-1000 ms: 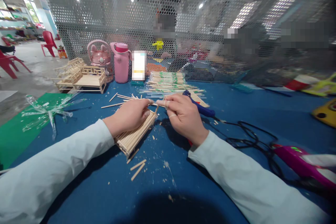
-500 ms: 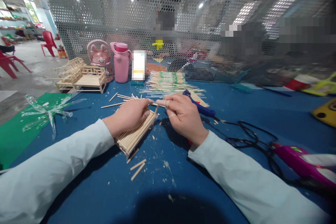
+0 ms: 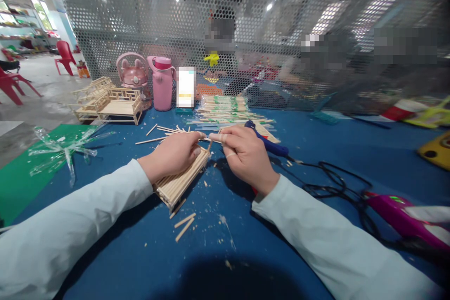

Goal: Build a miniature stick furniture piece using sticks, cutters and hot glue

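A slatted piece built of thin wooden sticks [image 3: 184, 179] lies slanted on the blue table in front of me. My left hand [image 3: 174, 153] rests over its far part with curled fingers, index fingertip near the far corner. At that corner a short wooden stick [image 3: 210, 146] stands up. The fingers of my right hand [image 3: 246, 155] are pinched at the stick's upper end, almost touching the left fingertip. Pale coverings wrap some fingertips. Just behind my right hand lies a blue glue gun [image 3: 272, 144], partly hidden.
Loose sticks [image 3: 151, 141] and bundled sticks [image 3: 225, 105] lie beyond my hands. Stick-built model furniture [image 3: 119, 107], a pink bottle [image 3: 162, 85] and a bright phone [image 3: 185, 86] stand at the back before a mesh screen [image 3: 140, 14]. Black cable [image 3: 337, 183] and a purple tool [image 3: 397, 213] are right.
Both hands and the stick piece hold nearly still. Behind the mesh, a blurred person has shifted slightly.
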`<control>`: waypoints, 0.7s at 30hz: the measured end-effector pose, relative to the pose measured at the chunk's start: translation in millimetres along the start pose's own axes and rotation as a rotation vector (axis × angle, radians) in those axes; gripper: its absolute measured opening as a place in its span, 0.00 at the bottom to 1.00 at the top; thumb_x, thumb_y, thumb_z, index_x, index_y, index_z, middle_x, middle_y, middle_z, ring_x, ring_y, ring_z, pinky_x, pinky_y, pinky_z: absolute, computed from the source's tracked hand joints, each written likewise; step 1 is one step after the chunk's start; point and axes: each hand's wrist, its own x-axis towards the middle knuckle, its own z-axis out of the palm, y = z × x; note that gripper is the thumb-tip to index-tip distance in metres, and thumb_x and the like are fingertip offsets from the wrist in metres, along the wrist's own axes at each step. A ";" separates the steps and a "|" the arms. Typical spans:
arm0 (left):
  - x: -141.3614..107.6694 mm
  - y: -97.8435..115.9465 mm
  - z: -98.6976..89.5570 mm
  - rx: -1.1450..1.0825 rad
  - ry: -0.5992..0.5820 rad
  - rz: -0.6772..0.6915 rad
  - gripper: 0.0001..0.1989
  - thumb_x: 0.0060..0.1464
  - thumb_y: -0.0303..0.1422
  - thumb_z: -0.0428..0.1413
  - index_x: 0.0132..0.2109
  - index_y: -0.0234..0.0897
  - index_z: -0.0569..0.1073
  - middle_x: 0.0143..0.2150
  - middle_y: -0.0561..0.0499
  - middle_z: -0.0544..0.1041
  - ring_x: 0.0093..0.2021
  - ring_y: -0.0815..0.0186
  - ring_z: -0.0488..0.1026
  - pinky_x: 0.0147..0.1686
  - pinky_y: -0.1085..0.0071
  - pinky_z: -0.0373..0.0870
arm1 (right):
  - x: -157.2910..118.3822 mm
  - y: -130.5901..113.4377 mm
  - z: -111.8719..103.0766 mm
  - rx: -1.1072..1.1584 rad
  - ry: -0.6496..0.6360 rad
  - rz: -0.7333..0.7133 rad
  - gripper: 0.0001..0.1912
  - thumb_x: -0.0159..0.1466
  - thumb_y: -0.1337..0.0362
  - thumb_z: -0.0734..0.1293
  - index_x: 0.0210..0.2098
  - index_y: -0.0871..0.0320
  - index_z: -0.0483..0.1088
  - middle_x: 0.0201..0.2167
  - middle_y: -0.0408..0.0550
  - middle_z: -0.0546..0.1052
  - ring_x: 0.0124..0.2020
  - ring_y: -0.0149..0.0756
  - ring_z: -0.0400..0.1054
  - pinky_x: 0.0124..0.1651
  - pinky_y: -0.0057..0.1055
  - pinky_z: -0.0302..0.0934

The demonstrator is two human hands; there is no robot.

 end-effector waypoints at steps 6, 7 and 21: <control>0.3 -0.3 1.1 -0.019 -0.004 -0.003 0.11 0.54 0.26 0.46 0.44 0.33 0.69 0.40 0.44 0.77 0.37 0.61 0.73 0.36 0.68 0.67 | -0.1 -0.5 0.2 0.001 0.001 -0.006 0.17 0.59 0.74 0.59 0.38 0.55 0.76 0.29 0.47 0.74 0.33 0.37 0.67 0.38 0.36 0.59; 0.3 -0.4 1.2 -0.023 -0.003 -0.002 0.11 0.54 0.26 0.47 0.44 0.33 0.69 0.40 0.44 0.77 0.38 0.61 0.73 0.37 0.68 0.67 | 0.0 -0.6 0.2 0.001 0.000 -0.007 0.17 0.59 0.75 0.59 0.38 0.55 0.76 0.29 0.47 0.74 0.33 0.37 0.67 0.38 0.36 0.59; 0.5 -0.2 1.4 -0.035 0.006 -0.005 0.11 0.54 0.26 0.47 0.43 0.33 0.69 0.40 0.44 0.77 0.37 0.62 0.73 0.37 0.69 0.67 | 0.8 -2.5 0.4 -0.002 -0.015 0.003 0.17 0.58 0.76 0.58 0.37 0.55 0.75 0.30 0.47 0.75 0.34 0.37 0.68 0.39 0.36 0.60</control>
